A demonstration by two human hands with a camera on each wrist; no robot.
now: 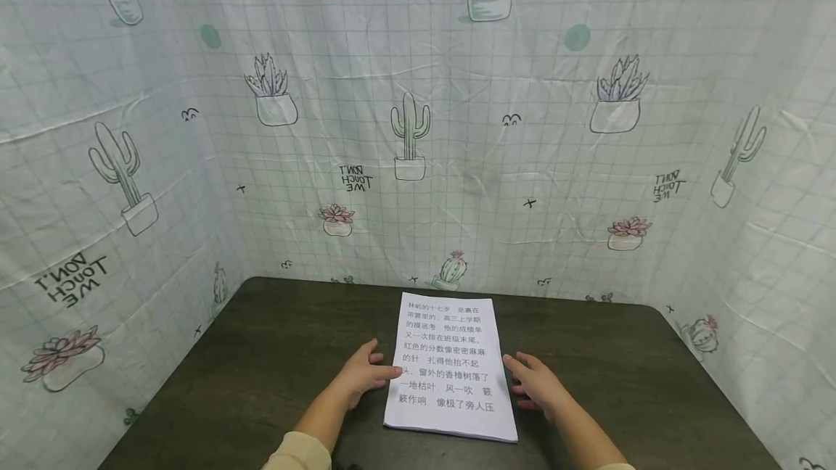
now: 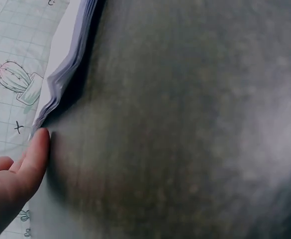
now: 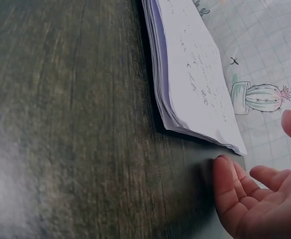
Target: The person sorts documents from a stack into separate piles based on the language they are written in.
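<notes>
A stack of white paper sheets (image 1: 444, 368), its top sheet printed with large Chinese characters, lies flat on the dark table near its front. My left hand (image 1: 361, 377) is at the stack's left edge, its thumb reaching the margin of the paper. In the left wrist view, a fingertip of that hand (image 2: 18, 179) meets the layered edge of the sheets (image 2: 68, 62). Beside the right edge is my right hand (image 1: 538, 386), fingers loosely bent, holding nothing. The right wrist view has this hand (image 3: 264, 199) slightly apart from the stack's edge (image 3: 195, 99).
The dark wood-grain table (image 1: 261, 339) extends around the stack on both sides. A pale grid-patterned curtain (image 1: 366, 129) with printed cacti and succulents hangs behind the table and along its left and right sides.
</notes>
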